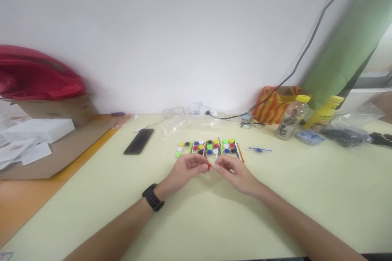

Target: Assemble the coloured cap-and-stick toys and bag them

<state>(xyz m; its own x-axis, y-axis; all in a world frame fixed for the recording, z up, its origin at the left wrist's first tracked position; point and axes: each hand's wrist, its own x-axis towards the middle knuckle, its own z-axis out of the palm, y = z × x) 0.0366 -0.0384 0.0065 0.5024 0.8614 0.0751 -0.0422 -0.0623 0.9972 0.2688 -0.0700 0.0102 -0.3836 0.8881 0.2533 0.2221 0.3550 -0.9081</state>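
Observation:
My left hand [188, 169], with a black watch [153, 197] on its wrist, pinches a small red piece [209, 164] between thumb and fingers. Close by on the right, my right hand [235, 173] has its thumb and fingertips together. Whatever they hold, if anything, is too small to make out. Just beyond both hands lie rows of round discs [210, 147] in green, blue, red, yellow, white and black, with thin coloured strips between groups. The hands hide the near part of these rows. Off to the right lies a blue stick with a round middle [259, 150].
A black phone [139, 141] lies at left. Eyeglasses [252, 124], a striped bag [269, 104], a clear bottle [290, 118] and a yellow bottle [325, 113] stand at the back right. A cable [318, 28] hangs down to a plug by the wall. Cardboard [76, 147] covers the left side.

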